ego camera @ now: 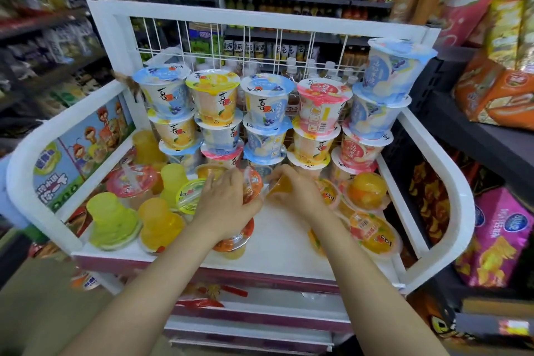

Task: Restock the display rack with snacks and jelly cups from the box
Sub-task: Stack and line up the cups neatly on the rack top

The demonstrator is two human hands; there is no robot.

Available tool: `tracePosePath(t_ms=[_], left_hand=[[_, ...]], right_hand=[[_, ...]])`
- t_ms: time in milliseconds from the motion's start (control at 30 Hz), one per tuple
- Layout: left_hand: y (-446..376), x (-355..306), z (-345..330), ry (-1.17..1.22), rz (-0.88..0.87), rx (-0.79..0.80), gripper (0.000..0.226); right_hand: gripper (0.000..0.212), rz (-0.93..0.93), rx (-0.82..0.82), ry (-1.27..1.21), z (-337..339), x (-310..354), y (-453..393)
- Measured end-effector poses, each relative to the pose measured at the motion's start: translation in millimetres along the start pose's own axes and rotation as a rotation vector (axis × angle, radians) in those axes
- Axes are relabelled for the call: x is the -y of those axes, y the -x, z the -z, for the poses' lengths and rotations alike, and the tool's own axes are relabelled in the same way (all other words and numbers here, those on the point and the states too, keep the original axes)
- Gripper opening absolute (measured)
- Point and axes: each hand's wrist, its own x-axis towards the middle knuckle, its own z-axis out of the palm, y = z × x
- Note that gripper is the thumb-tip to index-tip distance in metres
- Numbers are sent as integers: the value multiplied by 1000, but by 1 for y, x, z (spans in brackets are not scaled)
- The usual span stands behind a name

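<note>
The white display rack [427, 234] holds stacked tall jelly cups [265, 113] along its wire back and low clear jelly cups in front. My left hand [225, 202] grips an orange-lidded jelly cup [252, 185] just above the top shelf's middle. My right hand [297, 191] is closed around another orange jelly cup [278, 186] right beside it. Both cups sit close together in front of the tall stacks. The box is not in view.
Green and yellow upturned cups [109, 220] crowd the shelf's left side, orange fruit cups [367, 191] the right. Bare white shelf [283, 248] lies between my forearms. Snack bags [497, 240] fill dark shelves at right; drink shelves stand behind the rack.
</note>
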Motion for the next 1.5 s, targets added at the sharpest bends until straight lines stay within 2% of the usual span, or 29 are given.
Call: tracePosePath(t_ms=[100,200,267,367,467,633,767,867,1100,1333,1500], left_hand=[[2,0,1,0,18,-5,69],[3,0,1,-5,47,-15,69],[4,-1,1,-3,49,-14,69],[4,-1,0,8,48,-6,71],[3,0,0,10,55,-4,73],[1,1,-3,12,58,-10,74],[-2,-4,-4,4,28,-8,68],[-7,-11,-7,9,-50,18,65],[-12,-7,-6,73,-50,84,73],[-9,-10,-4,68,-65,76,66],[-11,-7,-4,80,-70,77,63]], right_hand=[[53,-26,9,-4,0,0,1],[83,9,23,37,1,5,4],[92,26,16,86,1,7,4],[79,20,-12,72,1,6,4],[69,-46,-28,-70,6,8,5],[81,-85,-71,-333,21,15,13],[81,-62,-177,-437,39,18,21],[82,-113,-253,-481,61,20,32],[84,-296,-349,-226,81,5,55],[90,-376,-280,153,63,3,54],[75,-383,-303,252,52,0,50]])
